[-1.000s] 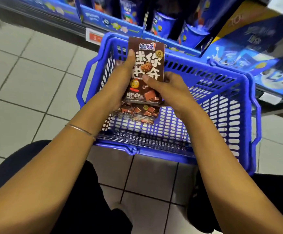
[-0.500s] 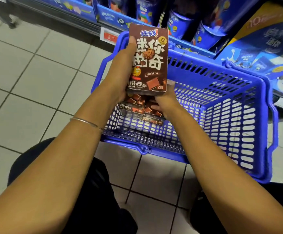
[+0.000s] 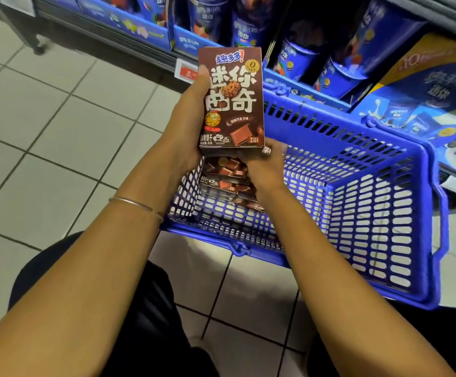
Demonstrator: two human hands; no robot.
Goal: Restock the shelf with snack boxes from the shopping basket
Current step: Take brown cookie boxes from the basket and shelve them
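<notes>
Over a pale, glossy tiled floor (image 3: 44,126), we are holding our left hand (image 3: 187,126) wrapped around the edge of a tall brown cardboard snack box (image 3: 231,102), thumb pressing its printed front, the box standing upright above the left end of the basket. A thin metal bangle (image 3: 137,204) is circling that wrist. Just beneath, our right hand (image 3: 266,170) is reaching into the blue plastic lattice shopping basket (image 3: 371,202), its fingers closing on a stack of matching brown boxes (image 3: 227,183) lying flat on the basket's floor; how tightly, we cannot tell. Behind the basket, the low store shelf (image 3: 183,43) is carrying blue cylindrical tubs (image 3: 333,77) and, farther right, large blue and yellow cartons (image 3: 425,91).
</notes>
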